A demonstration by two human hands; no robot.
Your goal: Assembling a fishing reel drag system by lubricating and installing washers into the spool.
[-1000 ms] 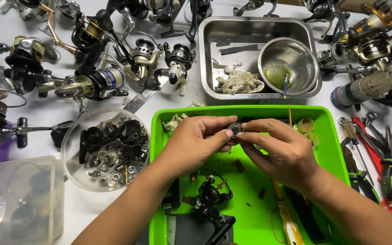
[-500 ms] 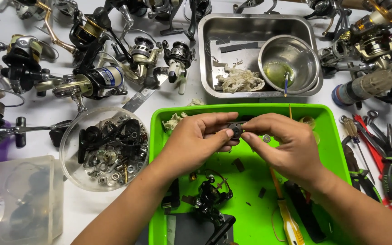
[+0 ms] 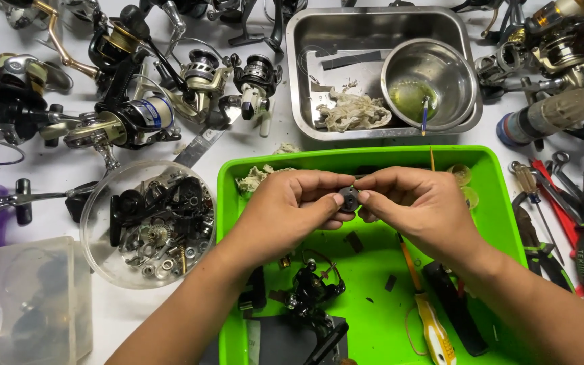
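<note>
Left hand [image 3: 292,209] and right hand [image 3: 420,209] meeting over the green tray [image 3: 501,203], fingertips of both pinched shut on a small dark round reel part [image 3: 350,198], stripped black reel body [image 3: 312,287] lying in the tray below, yellow-handled screwdriver [image 3: 434,331] beside it

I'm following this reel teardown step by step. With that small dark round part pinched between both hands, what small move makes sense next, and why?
Probably lower the small dark round part a little toward the green tray while working it. Both the left hand and right hand pinch it by fingertips only, above the tray, so if it slips it would land inside the tray rather than among the reels.
</note>
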